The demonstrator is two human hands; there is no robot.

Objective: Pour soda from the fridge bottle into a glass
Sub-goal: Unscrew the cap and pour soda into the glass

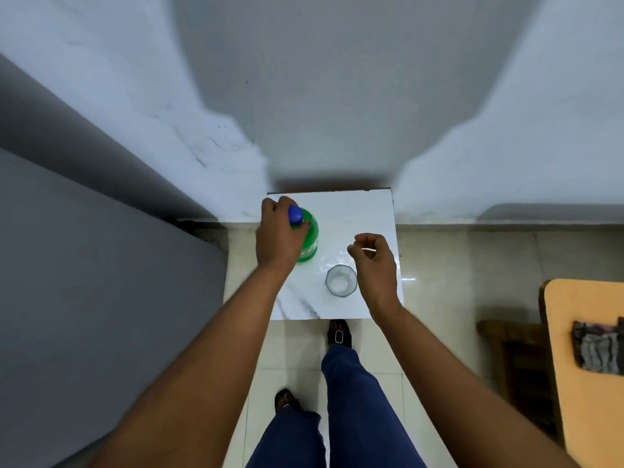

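Observation:
A green soda bottle (310, 235) with a blue cap (295, 215) stands upright on the left part of a small white marble table (358, 214). My left hand (276, 235) wraps around the bottle's neck, just under the cap. A clear glass (341, 280) stands upright near the table's front right; it looks empty. My right hand (375, 258) hovers just right of and above the glass, fingers loosely curled, holding nothing.
The table stands against a pale wall. A large grey appliance side (84, 298) fills the left. A wooden piece of furniture with an orange top (587, 332) and a folded cloth (596, 346) sits at the right. My legs and sandalled feet are on the tiled floor below.

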